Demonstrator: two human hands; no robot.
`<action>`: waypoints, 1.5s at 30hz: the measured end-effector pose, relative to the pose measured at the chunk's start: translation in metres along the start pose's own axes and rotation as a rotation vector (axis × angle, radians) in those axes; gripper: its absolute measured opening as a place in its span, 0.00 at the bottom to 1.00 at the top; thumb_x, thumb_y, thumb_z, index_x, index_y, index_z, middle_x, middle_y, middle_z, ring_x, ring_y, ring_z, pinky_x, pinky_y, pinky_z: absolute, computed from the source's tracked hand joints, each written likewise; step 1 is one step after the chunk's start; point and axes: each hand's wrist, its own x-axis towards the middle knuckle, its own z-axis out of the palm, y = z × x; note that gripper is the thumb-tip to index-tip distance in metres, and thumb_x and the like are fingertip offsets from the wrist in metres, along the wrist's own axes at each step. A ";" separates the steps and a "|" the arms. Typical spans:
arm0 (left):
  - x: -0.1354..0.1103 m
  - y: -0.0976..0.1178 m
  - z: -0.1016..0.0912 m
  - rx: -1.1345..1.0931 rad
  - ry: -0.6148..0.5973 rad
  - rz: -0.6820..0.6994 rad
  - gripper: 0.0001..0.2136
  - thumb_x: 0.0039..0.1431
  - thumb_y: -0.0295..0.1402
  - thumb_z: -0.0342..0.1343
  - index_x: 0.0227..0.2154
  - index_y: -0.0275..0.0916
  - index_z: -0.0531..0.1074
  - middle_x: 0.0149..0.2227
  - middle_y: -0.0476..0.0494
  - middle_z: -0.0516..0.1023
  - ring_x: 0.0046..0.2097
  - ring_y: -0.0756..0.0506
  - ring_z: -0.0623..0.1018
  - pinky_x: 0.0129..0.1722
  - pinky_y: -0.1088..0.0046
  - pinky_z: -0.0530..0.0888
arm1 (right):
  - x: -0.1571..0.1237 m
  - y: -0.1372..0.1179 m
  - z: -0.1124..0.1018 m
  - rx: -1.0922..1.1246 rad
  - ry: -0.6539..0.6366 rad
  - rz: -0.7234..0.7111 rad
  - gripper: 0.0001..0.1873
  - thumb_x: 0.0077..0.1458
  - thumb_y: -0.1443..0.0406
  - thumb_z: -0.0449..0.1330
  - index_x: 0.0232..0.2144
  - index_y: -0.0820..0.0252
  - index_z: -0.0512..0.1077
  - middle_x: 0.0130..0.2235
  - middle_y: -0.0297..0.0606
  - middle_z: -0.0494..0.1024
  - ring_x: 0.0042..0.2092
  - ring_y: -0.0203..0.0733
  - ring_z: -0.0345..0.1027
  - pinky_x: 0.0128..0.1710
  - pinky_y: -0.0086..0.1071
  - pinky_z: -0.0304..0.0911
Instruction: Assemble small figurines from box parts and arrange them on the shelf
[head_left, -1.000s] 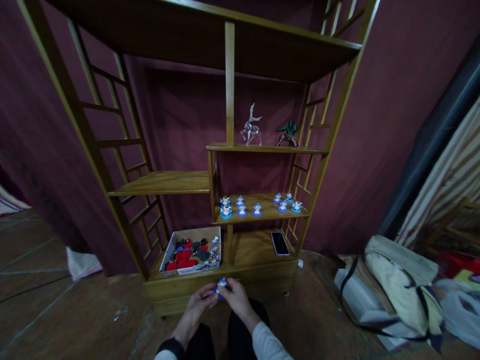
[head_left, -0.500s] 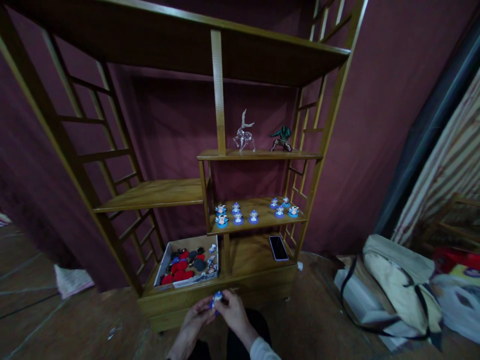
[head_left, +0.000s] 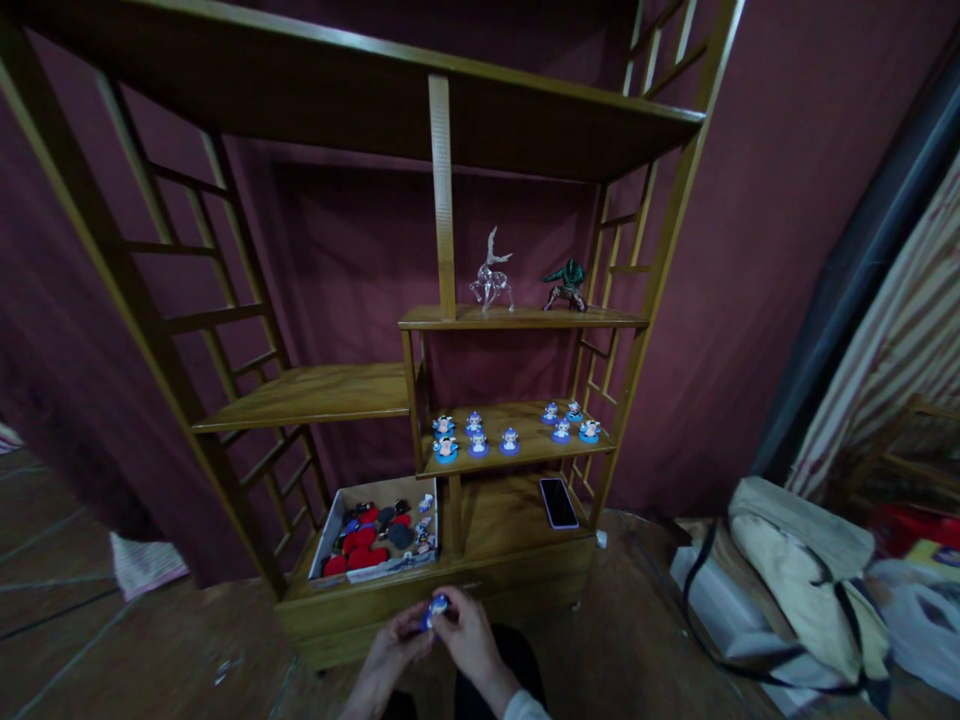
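Observation:
A small purple-and-white figurine [head_left: 437, 606] is held between both hands, low in front of the shelf unit. My left hand [head_left: 397, 640] grips it from the left, and my right hand [head_left: 466, 632] pinches it from the right. Fingers cover part of it. Similar figurines on purple or blue round bases, such as a purple one [head_left: 510, 441] and a blue one [head_left: 445, 448], stand in groups on the lower right shelf [head_left: 536, 455]. Left of the hands' height, an open cardboard box [head_left: 324, 545] holds several red and dark round pieces and small figures.
A phone [head_left: 559, 503] lies on the bottom shelf at right. Above, a clear deer figurine [head_left: 493, 280] and a green figure [head_left: 568, 285] stand on the middle shelf [head_left: 525, 318]. On the floor at right sit a pale bag [head_left: 795, 560] and a plastic bag [head_left: 919, 620].
The view has tilted slightly, so the shelf appears a little lower. Both hands still hold the figurine, which has turned a little between the fingers.

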 end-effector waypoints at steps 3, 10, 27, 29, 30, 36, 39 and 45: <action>0.005 -0.004 -0.001 0.035 0.010 0.001 0.26 0.16 0.41 0.69 0.27 0.36 0.75 0.21 0.46 0.73 0.23 0.48 0.70 0.26 0.72 0.66 | 0.002 0.002 0.002 -0.013 -0.013 0.009 0.15 0.45 0.66 0.56 0.38 0.51 0.72 0.37 0.35 0.76 0.39 0.43 0.69 0.39 0.33 0.62; 0.014 -0.008 -0.009 0.051 -0.048 -0.007 0.26 0.14 0.42 0.69 0.25 0.37 0.75 0.18 0.47 0.72 0.21 0.49 0.69 0.24 0.72 0.66 | 0.003 -0.002 0.003 0.003 -0.044 0.057 0.12 0.44 0.64 0.57 0.35 0.52 0.73 0.32 0.35 0.76 0.36 0.42 0.70 0.36 0.32 0.62; 0.005 0.015 -0.035 0.028 0.056 -0.031 0.27 0.23 0.46 0.67 0.31 0.38 0.75 0.27 0.44 0.76 0.31 0.44 0.75 0.31 0.70 0.71 | 0.046 -0.064 -0.129 0.230 0.179 -0.031 0.20 0.44 0.59 0.60 0.42 0.58 0.70 0.38 0.38 0.74 0.39 0.43 0.67 0.42 0.37 0.62; 0.005 0.015 -0.037 0.039 0.061 -0.033 0.26 0.25 0.46 0.66 0.31 0.38 0.75 0.29 0.43 0.77 0.31 0.44 0.76 0.32 0.70 0.71 | 0.074 -0.089 -0.166 0.194 0.297 -0.110 0.23 0.43 0.59 0.60 0.43 0.59 0.69 0.38 0.39 0.74 0.38 0.41 0.67 0.42 0.36 0.62; 0.005 0.015 -0.037 0.047 0.060 -0.029 0.26 0.25 0.47 0.66 0.31 0.38 0.75 0.28 0.43 0.77 0.31 0.44 0.75 0.31 0.70 0.71 | 0.091 -0.099 -0.182 0.190 0.349 -0.149 0.23 0.44 0.59 0.60 0.44 0.59 0.68 0.38 0.39 0.74 0.38 0.40 0.67 0.42 0.35 0.62; 0.006 0.016 -0.032 0.028 0.064 -0.010 0.25 0.26 0.47 0.65 0.30 0.37 0.75 0.27 0.43 0.77 0.29 0.45 0.75 0.28 0.71 0.70 | 0.207 -0.115 -0.229 0.086 0.346 -0.266 0.22 0.41 0.61 0.60 0.40 0.64 0.70 0.33 0.38 0.75 0.32 0.34 0.67 0.36 0.29 0.63; 0.008 0.015 -0.030 0.010 0.081 -0.035 0.25 0.25 0.47 0.66 0.29 0.37 0.75 0.28 0.43 0.77 0.30 0.44 0.75 0.30 0.71 0.71 | 0.244 -0.106 -0.224 -0.019 0.254 -0.295 0.21 0.40 0.62 0.60 0.38 0.66 0.71 0.29 0.36 0.74 0.29 0.32 0.66 0.32 0.27 0.62; 0.005 0.016 -0.030 0.059 0.112 -0.016 0.25 0.26 0.48 0.65 0.30 0.37 0.76 0.30 0.43 0.77 0.31 0.44 0.75 0.32 0.70 0.71 | 0.270 -0.089 -0.212 -0.238 0.146 -0.217 0.16 0.41 0.65 0.60 0.37 0.61 0.72 0.29 0.33 0.75 0.29 0.33 0.66 0.34 0.28 0.63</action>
